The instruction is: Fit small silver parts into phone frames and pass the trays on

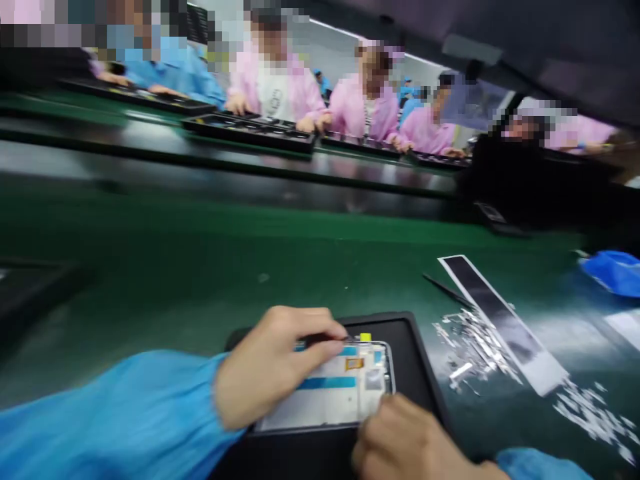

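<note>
The left hand (pixel 270 367) pinches something too small to tell at a phone frame's (pixel 325 390) top edge, the right hand (pixel 395 437) curled against it; a slip could scratch the frame.

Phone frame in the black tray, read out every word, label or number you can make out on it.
Nothing is readable: the phone frame shows no legible text. Its small grey patch is too blurred to read, and the blue strip and yellow tab show no words.
</note>
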`<act>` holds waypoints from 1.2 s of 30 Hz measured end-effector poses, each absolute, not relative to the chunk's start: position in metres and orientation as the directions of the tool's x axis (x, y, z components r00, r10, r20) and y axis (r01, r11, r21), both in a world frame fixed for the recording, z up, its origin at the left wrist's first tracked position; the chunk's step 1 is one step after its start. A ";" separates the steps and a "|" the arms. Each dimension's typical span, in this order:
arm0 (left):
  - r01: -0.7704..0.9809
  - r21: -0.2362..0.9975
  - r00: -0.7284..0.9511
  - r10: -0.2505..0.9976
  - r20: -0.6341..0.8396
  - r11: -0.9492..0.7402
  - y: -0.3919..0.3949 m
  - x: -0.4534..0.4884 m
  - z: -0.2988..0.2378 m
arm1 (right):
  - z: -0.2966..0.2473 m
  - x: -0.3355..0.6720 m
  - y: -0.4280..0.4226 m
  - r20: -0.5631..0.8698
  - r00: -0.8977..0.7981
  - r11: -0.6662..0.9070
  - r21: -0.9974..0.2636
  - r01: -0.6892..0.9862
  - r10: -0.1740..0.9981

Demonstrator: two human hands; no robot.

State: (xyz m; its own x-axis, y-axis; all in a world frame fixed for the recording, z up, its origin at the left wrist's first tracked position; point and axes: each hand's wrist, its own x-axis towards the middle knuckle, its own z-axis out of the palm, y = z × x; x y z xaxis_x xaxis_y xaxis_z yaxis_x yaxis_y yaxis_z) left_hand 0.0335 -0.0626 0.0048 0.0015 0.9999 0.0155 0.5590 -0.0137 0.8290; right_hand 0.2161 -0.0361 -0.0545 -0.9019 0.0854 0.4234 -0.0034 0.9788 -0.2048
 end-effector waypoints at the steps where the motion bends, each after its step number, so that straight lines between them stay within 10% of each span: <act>1: 0.545 0.838 0.003 1.000 -0.009 0.006 -0.059 0.037 0.006 | -0.043 0.216 -0.026 0.494 -0.849 0.956 -0.292 0.044 0.189; 6: 0.464 0.884 -0.008 0.999 -0.052 0.050 -0.052 0.045 -0.005 | -0.014 0.208 0.013 0.086 -0.738 0.507 -0.780 0.368 0.669; 28: 0.313 0.950 0.093 0.995 -0.036 0.005 -0.051 0.050 -0.020 | -0.023 0.216 0.013 -0.230 -0.736 0.055 -0.938 0.341 0.637; 36: 0.087 0.995 0.217 0.974 -0.068 0.051 -0.053 0.048 -0.011 | -0.012 0.211 0.000 -0.108 -0.781 0.056 -0.982 0.180 0.616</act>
State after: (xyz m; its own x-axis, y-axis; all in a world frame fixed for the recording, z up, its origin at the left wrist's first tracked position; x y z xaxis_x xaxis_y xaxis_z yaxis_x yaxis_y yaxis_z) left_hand 0.0477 -0.0533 -0.0109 0.2170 0.9738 -0.0683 0.0867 0.0505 0.9950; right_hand 0.2106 -0.0002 -0.0116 -0.7807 0.6155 -0.1077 0.1797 0.0561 -0.9821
